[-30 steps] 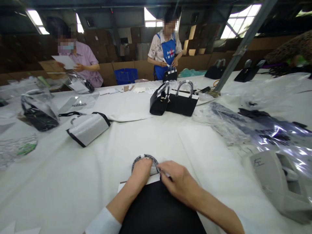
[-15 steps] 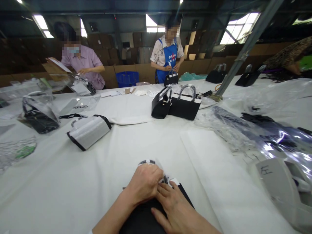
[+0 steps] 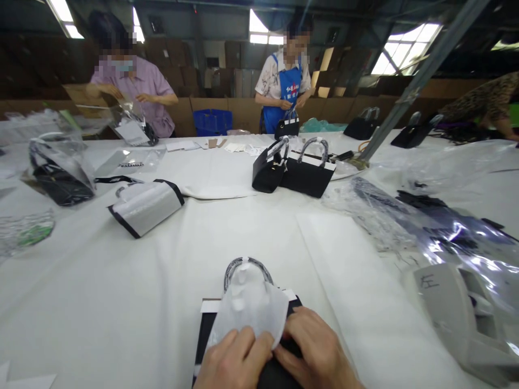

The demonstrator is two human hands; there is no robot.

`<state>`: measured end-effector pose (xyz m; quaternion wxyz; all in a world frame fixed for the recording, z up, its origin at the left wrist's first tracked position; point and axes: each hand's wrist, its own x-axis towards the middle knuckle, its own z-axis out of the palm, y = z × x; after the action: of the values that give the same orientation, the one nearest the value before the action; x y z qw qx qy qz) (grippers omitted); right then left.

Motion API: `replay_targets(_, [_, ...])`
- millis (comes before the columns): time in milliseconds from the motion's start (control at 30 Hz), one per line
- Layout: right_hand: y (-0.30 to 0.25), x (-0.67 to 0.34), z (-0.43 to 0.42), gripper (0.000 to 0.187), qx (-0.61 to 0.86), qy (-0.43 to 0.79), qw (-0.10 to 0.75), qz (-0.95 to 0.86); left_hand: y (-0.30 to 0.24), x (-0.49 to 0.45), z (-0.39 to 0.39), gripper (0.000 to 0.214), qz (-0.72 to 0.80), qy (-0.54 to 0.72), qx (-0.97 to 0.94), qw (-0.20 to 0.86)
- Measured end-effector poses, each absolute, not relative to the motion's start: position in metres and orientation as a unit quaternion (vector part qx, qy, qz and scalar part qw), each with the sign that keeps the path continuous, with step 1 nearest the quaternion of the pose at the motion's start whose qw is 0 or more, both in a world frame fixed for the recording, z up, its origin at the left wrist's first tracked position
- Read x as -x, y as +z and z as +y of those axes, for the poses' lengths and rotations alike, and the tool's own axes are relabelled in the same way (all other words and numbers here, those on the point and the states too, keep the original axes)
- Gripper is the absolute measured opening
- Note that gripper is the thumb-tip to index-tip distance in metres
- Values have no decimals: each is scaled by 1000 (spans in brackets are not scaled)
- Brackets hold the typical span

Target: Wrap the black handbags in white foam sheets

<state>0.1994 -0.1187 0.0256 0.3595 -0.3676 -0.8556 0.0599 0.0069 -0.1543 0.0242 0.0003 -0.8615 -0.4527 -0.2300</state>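
A black handbag point(image 3: 201, 337) lies on the white-covered table right in front of me, its plastic-wrapped handle point(image 3: 265, 273) pointing away. Over the handle and the bag's middle is a thin white sheet point(image 3: 253, 308), soft and slightly see-through. My left hand point(image 3: 237, 359) is closed, pinching the sheet's near edge between thumb and fingers. At the sheet's right corner my right hand point(image 3: 318, 346) has its fingers curled in a pinch, resting against the bag. White strips show along the bag's top edge. Both hands hide most of the bag's near part.
Two black handbags point(image 3: 310, 175) stand farther back. A white-wrapped bag point(image 3: 148, 208) lies at left, near a bagged handbag point(image 3: 60, 181). A grey tape dispenser point(image 3: 440, 313) and clear plastic bags point(image 3: 381, 216) are at right. Two co-workers point(image 3: 138, 92) stand across the table by a slanted metal post point(image 3: 405, 100).
My hands have come back toward me from the handle, which is now uncovered by them. The white sheet is now spread over the handle and bag. The left co-worker's hands have shifted.
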Motion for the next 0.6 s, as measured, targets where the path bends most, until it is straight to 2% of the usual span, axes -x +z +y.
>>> replay_targets(100, [48,-205,-125,8,348,-78,370,-858,31,-11,-155,20,-442,-168,881,-29])
replay_targets(200, [63,-198,-122,27,280,-164,298,-898,45,-11,-150,22,-390,-117,911,-70])
replay_targets(267, [62,-191,-118,30,276,-155,276,-907,57,-1,-143,21,-382,-79,914,-107])
replay_targets(400, [38,-186,-118,30,328,-90,274,-900,64,35,-129,52,-425,-83,897,-91])
replay_targets(600, [-2,-200,-134,37,333,-43,261,-905,2,46,-144,29,-371,-250,894,27])
